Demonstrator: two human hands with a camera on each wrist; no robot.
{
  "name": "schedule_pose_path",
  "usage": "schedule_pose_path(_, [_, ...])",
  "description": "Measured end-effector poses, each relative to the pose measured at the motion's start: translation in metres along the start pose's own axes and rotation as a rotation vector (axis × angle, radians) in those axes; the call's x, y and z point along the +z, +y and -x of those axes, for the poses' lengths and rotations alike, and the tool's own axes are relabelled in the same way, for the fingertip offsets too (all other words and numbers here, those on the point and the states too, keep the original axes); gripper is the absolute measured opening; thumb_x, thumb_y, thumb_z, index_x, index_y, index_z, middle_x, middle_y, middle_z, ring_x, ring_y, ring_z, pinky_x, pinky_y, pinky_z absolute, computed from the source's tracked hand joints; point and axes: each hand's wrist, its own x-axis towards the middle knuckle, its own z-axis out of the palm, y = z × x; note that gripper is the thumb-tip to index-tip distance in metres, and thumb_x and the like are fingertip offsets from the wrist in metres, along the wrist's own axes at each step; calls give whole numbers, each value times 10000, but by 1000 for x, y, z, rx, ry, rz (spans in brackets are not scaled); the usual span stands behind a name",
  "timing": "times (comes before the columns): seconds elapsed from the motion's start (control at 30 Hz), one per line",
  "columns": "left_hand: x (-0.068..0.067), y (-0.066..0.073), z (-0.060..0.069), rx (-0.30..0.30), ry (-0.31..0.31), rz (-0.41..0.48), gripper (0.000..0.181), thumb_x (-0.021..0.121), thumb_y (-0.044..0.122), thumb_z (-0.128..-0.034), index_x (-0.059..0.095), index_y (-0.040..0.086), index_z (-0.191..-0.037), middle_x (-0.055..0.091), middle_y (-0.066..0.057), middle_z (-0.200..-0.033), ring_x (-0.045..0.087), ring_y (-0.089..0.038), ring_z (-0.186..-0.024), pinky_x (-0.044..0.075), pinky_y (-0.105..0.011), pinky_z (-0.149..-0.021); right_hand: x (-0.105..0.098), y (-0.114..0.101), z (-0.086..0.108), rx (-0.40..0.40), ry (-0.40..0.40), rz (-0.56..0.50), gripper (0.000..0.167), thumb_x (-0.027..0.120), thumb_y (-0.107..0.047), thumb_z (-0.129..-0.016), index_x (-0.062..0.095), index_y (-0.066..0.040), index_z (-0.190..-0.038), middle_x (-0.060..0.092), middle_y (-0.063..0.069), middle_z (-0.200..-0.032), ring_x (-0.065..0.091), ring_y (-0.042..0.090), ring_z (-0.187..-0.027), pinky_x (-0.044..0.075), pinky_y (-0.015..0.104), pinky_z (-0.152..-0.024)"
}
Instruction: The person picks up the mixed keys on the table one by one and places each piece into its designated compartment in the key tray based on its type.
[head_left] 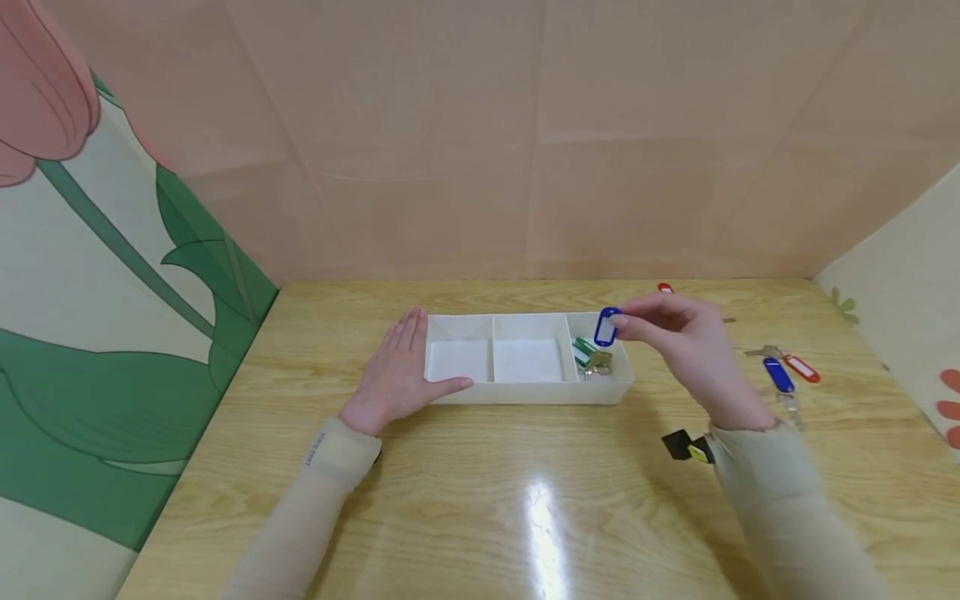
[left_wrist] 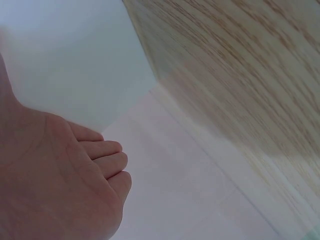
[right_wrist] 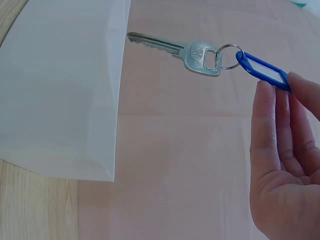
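A white tray [head_left: 525, 393] with three compartments stands on the table. My left hand [head_left: 393, 375] lies against its left end, fingers straight and thumb over the front rim. In the left wrist view, the palm of that left hand [left_wrist: 60, 175] is beside the tray's wall [left_wrist: 75, 70]. Above the right compartment, my right hand [head_left: 690, 342] pinches a blue key tag [head_left: 606, 327] between thumb and fingers. From the tag's ring hangs a silver key [right_wrist: 202, 57], clear in the right wrist view. Green key tags [head_left: 583, 352] with keys lie in the right compartment.
Right of the right forearm, a blue key tag [head_left: 778, 375] and a red key tag [head_left: 801, 368] with keys lie on the table [head_left: 465, 500]. Another red tag [head_left: 665, 287] shows partly behind the right hand. A pinkish wall [head_left: 480, 167] rises behind the table.
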Motion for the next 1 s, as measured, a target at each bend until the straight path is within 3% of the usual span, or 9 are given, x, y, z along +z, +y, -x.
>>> schedule_pose_path(0.57, [0, -1, 0, -2, -4, 1, 1301, 378, 925, -812, 20, -47, -1600, -3, -194, -1678, -20, -276, -1543, 4, -379, -1235, 16, -1, -15, -32, -40, -97, 335, 777, -284, -928, 734, -25, -1136, 722, 107, -1075, 700, 262, -923, 576, 289, -853])
schedule_pose_path(0.77, [0, -1, 1, 1, 3, -3, 1301, 400, 918, -813, 36, -53, -1599, 12, -198, -1677, -9, -277, -1544, 11, -383, -1235, 20, 1, -18, -10, -57, -95, 342, 777, -313, -924, 741, -53, -1144, 727, 91, -1089, 691, 257, -955, 568, 301, -878])
schedule_pose_path(1.0, [-2, 0, 2, -6, -11, 0, 1305, 376, 928, -808, 27, -50, -1598, -6, -193, -1677, -24, -270, -1543, 3, -376, -1234, 27, 5, -24, -26, -59, -129, 309, 777, -249, -932, 742, -29, -1146, 734, 94, -1076, 695, 249, -943, 584, 296, -846])
